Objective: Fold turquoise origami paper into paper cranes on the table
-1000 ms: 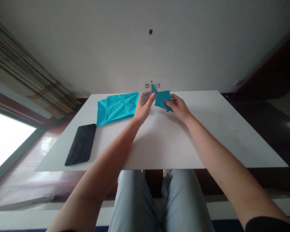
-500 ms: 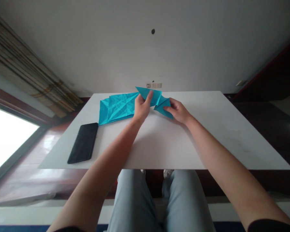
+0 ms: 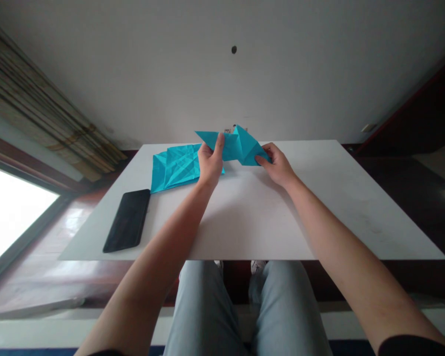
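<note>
A folded piece of blue paper [image 3: 246,147] is held up above the table between my two hands. My left hand [image 3: 211,160] pinches its left part, thumb on the near face, with a pointed tip sticking out to the left. At the lower right corner, my right hand [image 3: 276,165] grips the paper between thumb and fingers. Its middle shows creases and a raised peak at the top. Behind my left hand lies creased blue paper [image 3: 178,165] on the table, partly covered by that hand.
A black tablet or phone [image 3: 128,220] lies at the left of the white table [image 3: 337,207], close to the creased paper. The wall [image 3: 163,89] with sockets stands behind the table's far edge. A curtain [image 3: 40,109] hangs at the left.
The held paper has opened out: its right part has swung upward and now shows a wide face with a peak. My left hand has shifted slightly left.
</note>
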Action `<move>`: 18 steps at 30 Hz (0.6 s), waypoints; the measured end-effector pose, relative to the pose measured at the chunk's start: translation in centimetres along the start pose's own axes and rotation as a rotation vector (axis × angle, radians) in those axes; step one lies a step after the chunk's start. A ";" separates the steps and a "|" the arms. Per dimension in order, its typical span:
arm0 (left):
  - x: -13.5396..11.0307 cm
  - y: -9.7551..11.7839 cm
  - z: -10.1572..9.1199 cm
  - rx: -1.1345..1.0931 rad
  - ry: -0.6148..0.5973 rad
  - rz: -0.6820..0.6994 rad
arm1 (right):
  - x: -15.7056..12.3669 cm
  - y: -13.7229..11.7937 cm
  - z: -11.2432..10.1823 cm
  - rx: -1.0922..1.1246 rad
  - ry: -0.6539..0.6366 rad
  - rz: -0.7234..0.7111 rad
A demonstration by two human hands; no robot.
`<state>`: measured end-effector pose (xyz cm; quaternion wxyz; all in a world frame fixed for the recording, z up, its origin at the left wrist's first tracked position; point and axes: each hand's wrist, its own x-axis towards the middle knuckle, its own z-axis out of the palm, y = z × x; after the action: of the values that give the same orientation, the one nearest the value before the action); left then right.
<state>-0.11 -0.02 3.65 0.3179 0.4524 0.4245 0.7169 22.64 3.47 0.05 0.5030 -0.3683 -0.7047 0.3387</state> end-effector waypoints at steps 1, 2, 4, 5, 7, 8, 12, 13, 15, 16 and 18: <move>0.0 0.0 0.0 -0.003 -0.003 0.007 | 0.1 0.1 0.0 -0.009 0.006 -0.002; 0.0 0.0 -0.1 -0.007 -0.005 0.016 | 0.1 0.2 -0.1 -0.022 0.013 -0.006; 0.2 -0.1 -0.1 -0.010 -0.005 0.035 | 0.2 0.5 -0.3 -0.058 0.038 -0.015; 0.2 -0.2 -0.2 -0.007 -0.002 0.044 | 0.2 0.7 -0.4 -0.082 0.056 -0.019; 0.3 -0.3 -0.3 0.002 0.000 0.064 | 0.3 1.0 -0.7 -0.137 0.103 -0.019; 0.4 -0.3 -0.4 0.008 -0.001 0.074 | 0.3 1.2 -0.8 -0.161 0.125 -0.017; 0.2 -0.3 -0.7 0.092 -0.012 0.122 | 0.4 1.5 -1.3 -0.231 0.194 -0.023; 0.1 -0.3 -0.8 0.132 -0.015 0.137 | 0.5 1.5 -1.5 -0.250 0.211 -0.030; 0.0 -0.5 -0.9 0.209 -0.030 0.160 | 0.6 1.6 -1.8 -0.289 0.251 -0.045; 0.0 -0.6 -1.0 0.242 -0.042 0.159 | 0.7 1.7 -1.9 -0.308 0.271 -0.053; 0.0 -1.0 -1.1 0.299 -0.075 0.135 | 0.8 1.7 -2.1 -0.349 0.306 -0.076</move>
<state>-1.10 0.10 2.49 0.2138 0.5484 0.4830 0.6483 24.74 5.25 -0.52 0.5451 -0.4701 -0.6814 0.1326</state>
